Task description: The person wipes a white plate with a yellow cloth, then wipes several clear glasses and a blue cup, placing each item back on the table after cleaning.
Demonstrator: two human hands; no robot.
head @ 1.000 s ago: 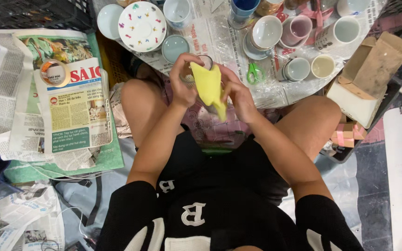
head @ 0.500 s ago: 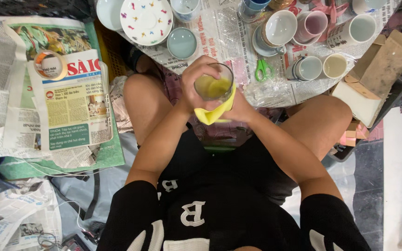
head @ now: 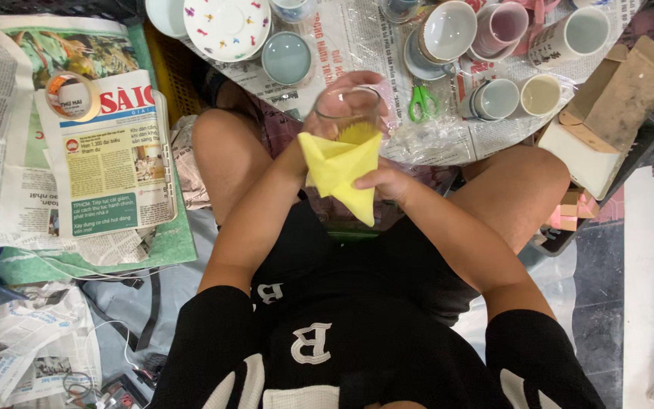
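Hands first: the left hand (head: pixel 342 102) is wrapped around a clear drinking glass (head: pixel 348 113), fingers curled over its far side and rim, holding it raised above the lap. The right hand (head: pixel 387 182) is closed on a yellow cloth (head: pixel 340 168), pinching its folded lower part; the top of the cloth is pushed into the mouth of the glass and shows yellow through the wall. Glass and cloth sit between the person's bare knees, just short of the low bench (head: pixel 433 140), which is covered with newspaper and clear plastic film.

On the bench, beyond the glass, lie green-handled scissors (head: pixel 420 100), a pale blue saucer (head: pixel 287 58) and a white plate with coloured specks (head: pixel 227 26). Several cups (head: pixel 448 30) stand to the right of these, some pink inside, some white. A brown cardboard box (head: pixel 615 98) rests open at the bench's right edge.

On the floor to the person's left, newspapers (head: pixel 107 159) are spread out, with a roll of tape (head: pixel 72 96) lying on them.
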